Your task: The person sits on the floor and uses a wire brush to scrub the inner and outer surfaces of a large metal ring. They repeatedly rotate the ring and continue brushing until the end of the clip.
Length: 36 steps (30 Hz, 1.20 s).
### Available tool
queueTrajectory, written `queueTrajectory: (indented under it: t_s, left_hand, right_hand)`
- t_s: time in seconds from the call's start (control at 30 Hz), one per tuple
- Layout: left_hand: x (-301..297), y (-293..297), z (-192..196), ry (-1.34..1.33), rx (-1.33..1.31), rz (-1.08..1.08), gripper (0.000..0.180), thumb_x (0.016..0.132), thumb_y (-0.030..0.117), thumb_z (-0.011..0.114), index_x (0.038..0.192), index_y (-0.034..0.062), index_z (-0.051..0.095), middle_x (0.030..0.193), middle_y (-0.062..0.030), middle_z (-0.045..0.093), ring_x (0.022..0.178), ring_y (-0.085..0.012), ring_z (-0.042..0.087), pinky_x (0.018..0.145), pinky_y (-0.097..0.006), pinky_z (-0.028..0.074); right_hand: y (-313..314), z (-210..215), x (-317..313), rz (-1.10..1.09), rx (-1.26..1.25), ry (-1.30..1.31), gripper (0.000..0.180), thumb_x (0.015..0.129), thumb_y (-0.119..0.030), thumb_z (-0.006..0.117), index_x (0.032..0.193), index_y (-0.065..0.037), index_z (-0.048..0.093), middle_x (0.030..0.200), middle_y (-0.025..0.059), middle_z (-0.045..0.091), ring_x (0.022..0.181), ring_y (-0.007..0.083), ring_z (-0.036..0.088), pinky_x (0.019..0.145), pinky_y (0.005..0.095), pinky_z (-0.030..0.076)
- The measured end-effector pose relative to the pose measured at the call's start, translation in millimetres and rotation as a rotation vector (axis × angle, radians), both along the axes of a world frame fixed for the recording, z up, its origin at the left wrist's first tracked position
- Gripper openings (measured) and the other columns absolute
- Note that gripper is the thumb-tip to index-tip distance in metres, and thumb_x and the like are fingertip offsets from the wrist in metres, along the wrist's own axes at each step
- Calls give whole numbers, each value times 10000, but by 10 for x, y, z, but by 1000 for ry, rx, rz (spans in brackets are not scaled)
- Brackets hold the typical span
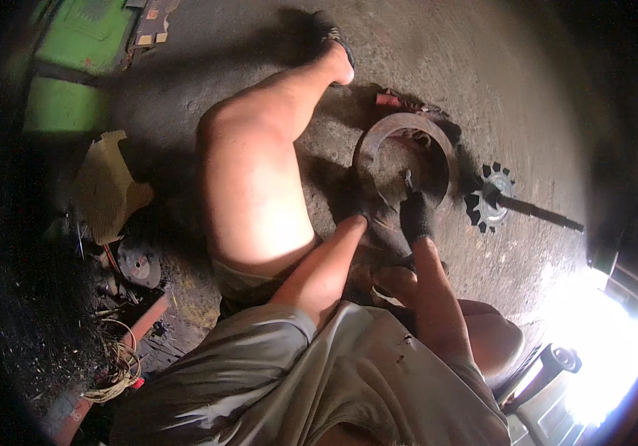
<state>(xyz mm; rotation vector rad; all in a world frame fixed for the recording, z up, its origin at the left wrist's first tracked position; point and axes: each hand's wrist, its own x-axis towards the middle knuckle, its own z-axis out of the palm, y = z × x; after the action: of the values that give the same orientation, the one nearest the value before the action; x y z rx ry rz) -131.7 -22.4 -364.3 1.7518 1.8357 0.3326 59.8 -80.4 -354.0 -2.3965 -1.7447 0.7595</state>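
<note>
A rusty, thick-walled metal ring [375, 139] lies on the floor in front of me, with bolts or links inside its far rim. My right hand [417, 217], in a dark glove, is closed around a slim metal tool [408, 178] at the ring's near side. The tool's bright end points into the ring; its exact kind does not show. My left hand [354, 195], also dark-gloved, is at the ring's left edge. Its fingers sink into shadow, so I cannot tell whether they grip the ring.
Right of the ring lies a toothed metal wheel [494, 199] with a dark shaft. A red piece [387, 99] sits behind the ring. My bare leg [256, 178] stretches out on the left. Beyond it are cardboard [107, 186], a grinding disc [139, 266], coiled cord [120, 372] and green panels [81, 37].
</note>
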Motion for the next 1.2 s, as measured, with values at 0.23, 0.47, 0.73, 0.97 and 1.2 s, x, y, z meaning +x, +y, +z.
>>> queueTrajectory:
  t_s: [0.23, 0.47, 0.73, 0.97, 1.2]
  left_hand:
    - [28, 299, -1132, 70, -285, 2, 593, 943, 508, 592, 1340, 69, 622, 1272, -134, 706, 1204, -335, 657, 1049, -446, 473]
    - [-23, 286, -1702, -1060, -562, 482, 617, 1048, 541, 474, 1462, 90, 553, 1432, -104, 607, 1299, -262, 559, 1053, -396, 439]
    - [76, 307, -842, -1027, -639, 572, 670, 1041, 548, 497, 1522, 82, 470, 1530, -94, 515, 1371, -262, 476, 1129, -409, 386]
    - [-13, 451, -948, -1110, -786, 506, 747, 1032, 625, 453, 1541, 78, 449, 1558, -132, 483, 1394, -340, 466, 1147, -486, 400]
    - [45, 396, -706, -1140, -767, 537, 681, 1039, 573, 479, 1501, 73, 488, 1488, -132, 543, 1346, -333, 507, 1117, -468, 433]
  right_hand:
    - [-513, -141, 682, -499, 125, 248, 246, 934, -238, 679, 1095, -67, 605, 822, 165, 602, 727, 324, 618, 633, 468, 515]
    - [-823, 460, 882, -1355, 309, 1041, 241, 965, -305, 690, 990, -81, 602, 598, -16, 457, 450, 162, 454, 424, 367, 421]
    - [-1350, -151, 956, -1635, 321, 1388, 258, 1006, -254, 560, 760, -215, 492, 593, -12, 408, 482, 185, 427, 488, 390, 400]
    - [-1265, -135, 819, -1742, 295, 1457, 218, 994, -321, 617, 840, -189, 535, 605, -11, 436, 517, 194, 462, 516, 378, 433]
    - [-1432, -663, 919, -1866, 491, 1498, 245, 983, -378, 669, 916, -163, 573, 611, -13, 457, 542, 196, 489, 533, 358, 455]
